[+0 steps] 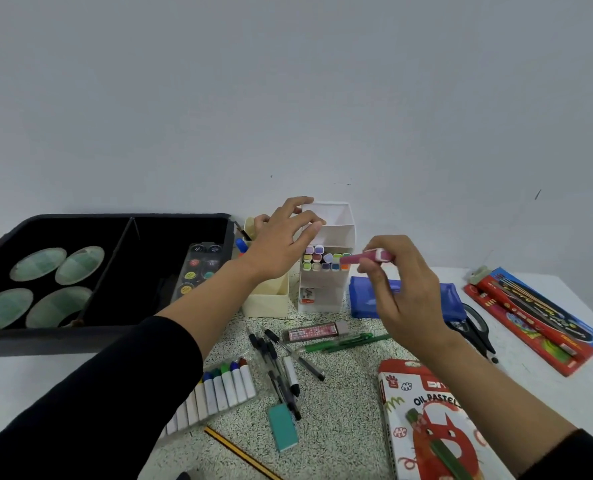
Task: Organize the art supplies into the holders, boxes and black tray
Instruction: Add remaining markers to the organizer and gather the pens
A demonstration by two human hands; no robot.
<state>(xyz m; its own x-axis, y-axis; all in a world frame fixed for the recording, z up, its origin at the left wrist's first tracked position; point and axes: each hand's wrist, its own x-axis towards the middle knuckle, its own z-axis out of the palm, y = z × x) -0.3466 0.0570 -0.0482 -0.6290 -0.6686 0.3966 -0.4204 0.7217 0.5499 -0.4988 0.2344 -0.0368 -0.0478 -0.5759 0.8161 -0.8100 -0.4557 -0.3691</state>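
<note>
Lighting even, diffuse, moderately bright; shadows soft and faint. Wide-angle bowing of the table toward frame edges. Overall softness; slight blur on both hands.

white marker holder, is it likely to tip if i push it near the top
Probably tippy: the white marker holder is tall and narrow, with markers packed in a middle tier. The left hand touching its top suggests it wants steadying. It looks like rigid plastic, likely light, so a low push should slide it.
</note>
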